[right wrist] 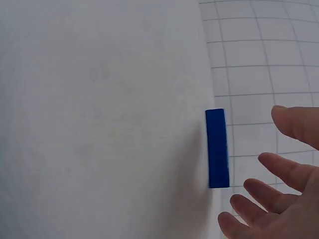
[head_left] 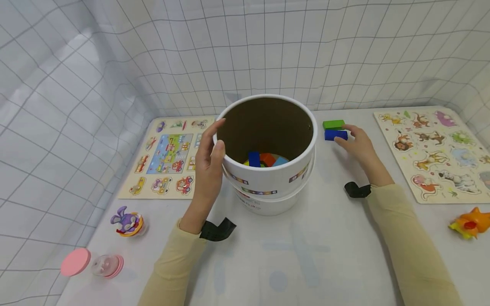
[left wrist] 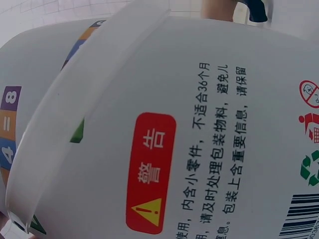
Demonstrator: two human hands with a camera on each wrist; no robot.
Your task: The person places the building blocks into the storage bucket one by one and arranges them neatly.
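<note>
A white bucket (head_left: 264, 183) stands upright at the centre in the head view, with colored blocks (head_left: 254, 159) at its bottom. My left hand (head_left: 208, 174) rests against its left side, thumb and fingers spread at the rim. Printed labels on the bucket's wall (left wrist: 99, 174) fill the left wrist view. My right hand (head_left: 360, 148) is to the right of the bucket, thumb and forefinger beside a blue block (head_left: 335, 135). The right wrist view shows that hand's fingers (right wrist: 281, 169) spread apart, with a gap to the blue block (right wrist: 217, 148). Just behind it lies a green block (head_left: 333, 125).
Wooden picture puzzle boards lie at left (head_left: 132, 187) and right (head_left: 405, 163). Near the left edge are a purple rabbit toy (head_left: 125, 221), a pink disc (head_left: 75, 262) and a clear-domed pink item (head_left: 107, 266). An orange toy (head_left: 471, 223) sits at far right. Checkered cloth walls surround the table.
</note>
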